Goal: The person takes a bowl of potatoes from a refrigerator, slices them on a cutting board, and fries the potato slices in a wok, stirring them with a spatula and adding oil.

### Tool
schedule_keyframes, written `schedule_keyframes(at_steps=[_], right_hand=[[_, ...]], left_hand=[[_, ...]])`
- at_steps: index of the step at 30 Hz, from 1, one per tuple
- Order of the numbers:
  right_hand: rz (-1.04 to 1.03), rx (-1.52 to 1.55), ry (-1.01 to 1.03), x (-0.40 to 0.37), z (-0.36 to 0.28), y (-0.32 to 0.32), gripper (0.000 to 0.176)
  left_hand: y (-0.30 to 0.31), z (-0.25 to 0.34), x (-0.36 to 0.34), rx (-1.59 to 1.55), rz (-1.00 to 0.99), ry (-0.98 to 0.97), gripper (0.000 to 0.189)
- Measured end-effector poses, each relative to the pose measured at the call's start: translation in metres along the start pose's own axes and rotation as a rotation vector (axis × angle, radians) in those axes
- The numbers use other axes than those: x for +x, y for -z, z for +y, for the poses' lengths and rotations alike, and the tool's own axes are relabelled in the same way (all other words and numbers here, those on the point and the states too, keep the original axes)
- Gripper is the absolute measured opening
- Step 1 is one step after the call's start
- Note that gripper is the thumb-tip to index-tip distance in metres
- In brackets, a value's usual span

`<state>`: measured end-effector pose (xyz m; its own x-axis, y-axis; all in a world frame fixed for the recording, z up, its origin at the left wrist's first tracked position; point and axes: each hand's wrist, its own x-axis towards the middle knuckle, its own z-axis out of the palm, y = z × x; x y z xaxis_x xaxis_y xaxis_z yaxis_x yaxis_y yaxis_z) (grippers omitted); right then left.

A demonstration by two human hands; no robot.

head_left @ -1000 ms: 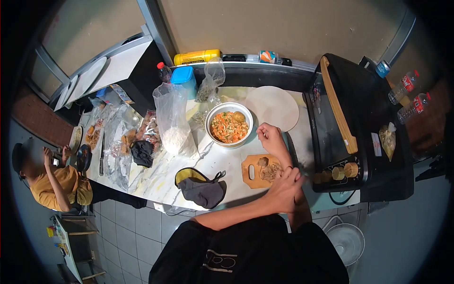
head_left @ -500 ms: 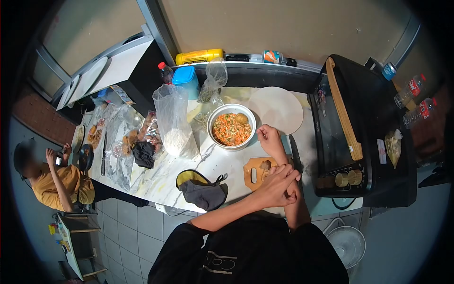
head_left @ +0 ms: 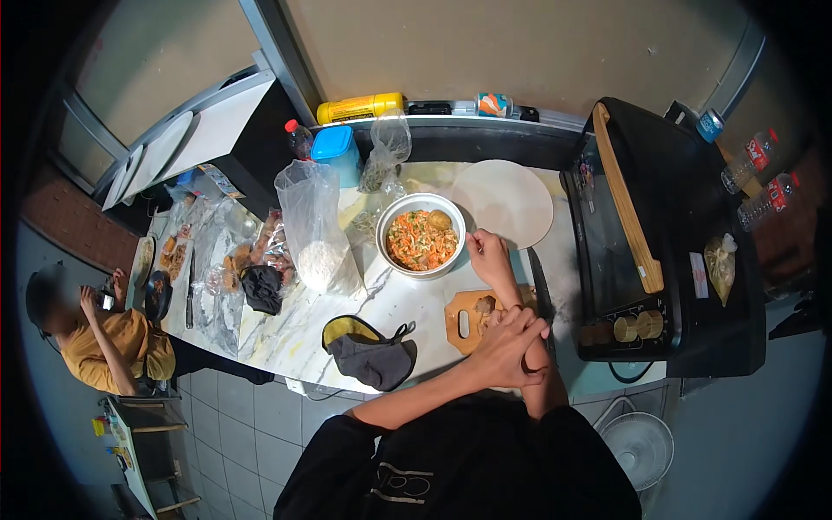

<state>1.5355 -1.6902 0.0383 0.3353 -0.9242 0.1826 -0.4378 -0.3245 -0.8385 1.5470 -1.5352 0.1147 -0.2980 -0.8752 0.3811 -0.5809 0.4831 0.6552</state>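
Note:
My left hand (head_left: pixel 511 347) is wrapped round my right forearm (head_left: pixel 536 373), above the lower edge of a small wooden board (head_left: pixel 453 322) with a brownish piece (head_left: pixel 485 305) on it. Beyond the board, my right hand (head_left: pixel 488 253) is closed, its fingers curled beside the right rim of a white bowl (head_left: pixel 383 236); whether they touch it is unclear. Shredded orange and pale food (head_left: pixel 420 243) fills the bowl, with a round brown item (head_left: pixel 439 220) on top. A knife (head_left: pixel 539 276) lies right of my right wrist.
A round white board (head_left: pixel 511 199) lies behind. A black oven (head_left: pixel 676 217) stands right. Left are a bag of white powder (head_left: pixel 321 260), a blue-lidded container (head_left: pixel 336 147) and a dark cap (head_left: pixel 373 355). Another person (head_left: pixel 117 347) is at the far left.
My right hand has moved slightly left, closer to the bowl's rim. My left hand still holds the right forearm. The view has shifted a little.

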Motion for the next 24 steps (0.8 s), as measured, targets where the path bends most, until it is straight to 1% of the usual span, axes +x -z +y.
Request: schedule_keyframes(at_steps=[3,5,6,8,10,11,12,13,14,16,17,18,19,20,22,23,24], right_hand=[[-0.013,0.011,0.007,-0.001,0.002,0.001,0.024],[-0.029,0.028,0.011,-0.003,0.009,0.005,0.025],[-0.02,0.059,0.027,-0.006,0.013,0.011,0.025],[-0.001,0.086,0.025,-0.013,0.025,0.024,0.025],[-0.041,0.091,-0.041,-0.018,0.027,0.038,0.026],[-0.039,0.091,-0.044,-0.02,0.025,0.039,0.026],[-0.072,0.127,-0.088,-0.023,0.024,0.04,0.028],[-0.106,0.164,-0.131,-0.025,0.024,0.039,0.029],[-0.11,0.165,-0.133,-0.025,0.026,0.034,0.029],[-0.178,0.268,-0.105,-0.022,0.026,0.02,0.033],[-0.253,0.352,-0.19,-0.021,0.027,0.016,0.033],[-0.256,0.355,-0.188,-0.019,0.025,0.009,0.033],[-0.263,0.377,-0.187,-0.018,0.023,0.003,0.032],[-0.269,0.399,-0.186,-0.017,0.022,-0.003,0.032],[-0.295,0.406,-0.179,-0.014,0.02,-0.019,0.031],[-0.249,0.445,-0.149,-0.014,0.019,-0.028,0.025],[-0.202,0.483,-0.12,-0.014,0.015,-0.033,0.02]], left_hand=[[0.001,-0.016,0.0,-0.048,-0.034,0.056,0.049],[0.009,-0.032,-0.003,-0.245,0.016,-0.014,0.04],[0.014,-0.04,-0.006,-0.241,0.016,-0.015,0.04],[0.027,-0.057,-0.017,-0.468,0.297,0.298,0.034],[0.042,-0.094,-0.032,-0.263,0.568,0.534,0.035],[0.052,-0.107,-0.036,-0.197,0.66,0.6,0.04],[0.059,-0.118,-0.041,-0.13,0.751,0.668,0.046],[0.059,-0.137,-0.051,-0.057,0.754,0.711,0.052],[0.056,-0.154,-0.059,0.017,0.759,0.754,0.058],[0.062,-0.152,-0.053,0.053,0.792,0.771,0.059],[0.063,-0.149,-0.052,-0.302,0.769,0.91,0.059],[0.067,-0.145,-0.047,-0.662,0.727,1.031,0.059],[0.063,-0.151,-0.048,-0.75,0.681,1.013,0.055],[0.058,-0.159,-0.05,-0.748,0.683,1.012,0.055],[0.058,-0.162,-0.044,-0.878,0.771,0.823,0.049],[0.059,-0.163,-0.045,-0.884,0.767,0.888,0.044],[0.06,-0.165,-0.044,-0.883,0.765,0.894,0.044]])
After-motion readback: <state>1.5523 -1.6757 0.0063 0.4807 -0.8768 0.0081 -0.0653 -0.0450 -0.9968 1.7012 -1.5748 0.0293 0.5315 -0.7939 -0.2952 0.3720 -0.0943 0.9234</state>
